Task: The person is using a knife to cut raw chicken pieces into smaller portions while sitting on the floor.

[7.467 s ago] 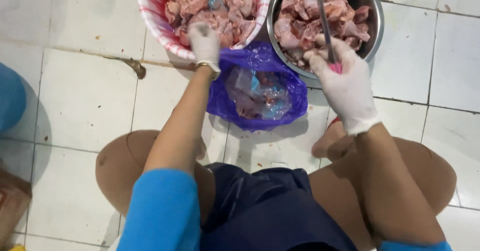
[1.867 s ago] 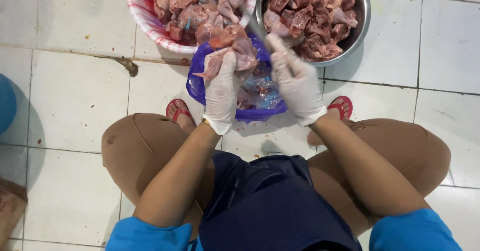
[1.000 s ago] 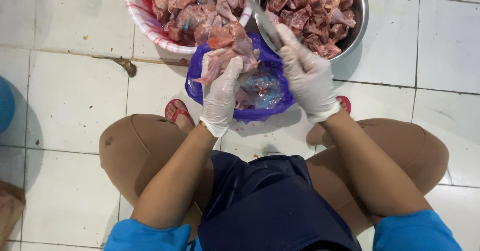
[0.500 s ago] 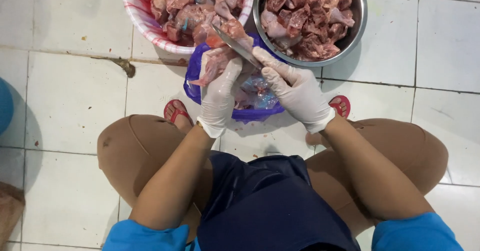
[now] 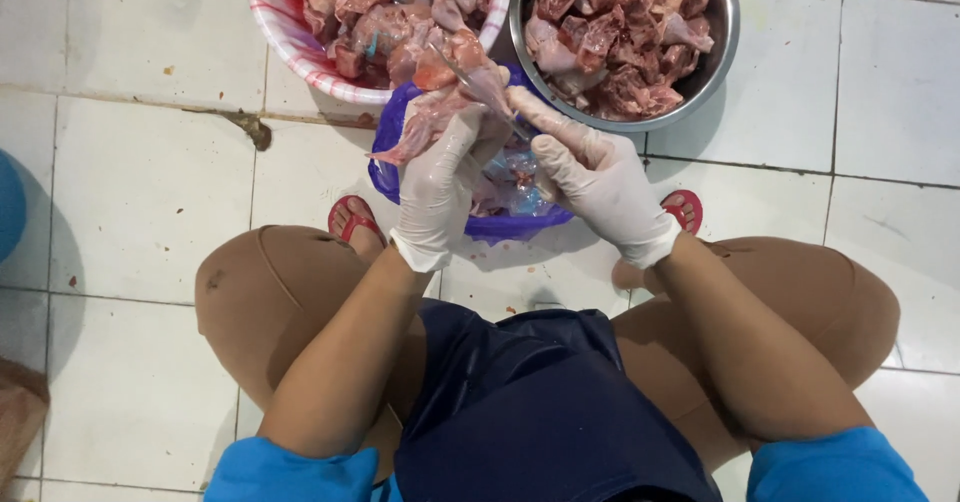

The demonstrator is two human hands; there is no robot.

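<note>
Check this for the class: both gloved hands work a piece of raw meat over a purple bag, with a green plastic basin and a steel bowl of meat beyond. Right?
One detail is wrong. The head view shows the plastic basin is red and white striped, not green. The rest holds: left hand and right hand work the meat piece over the purple bag, steel bowl beyond.

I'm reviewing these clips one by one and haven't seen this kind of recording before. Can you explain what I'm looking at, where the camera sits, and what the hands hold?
There is no machine here. The single picture comes from a camera worn on a person's head, looking straight down at their own lap, knees and gloved hands as they squat on a white tiled floor. The left hand grips a piece of raw meat. The right hand holds a knife against that piece. On the floor ahead stand a red-and-white striped plastic bowl and a metal bowl, both filled with raw meat pieces, and below the hands a purple plastic bag.
</note>
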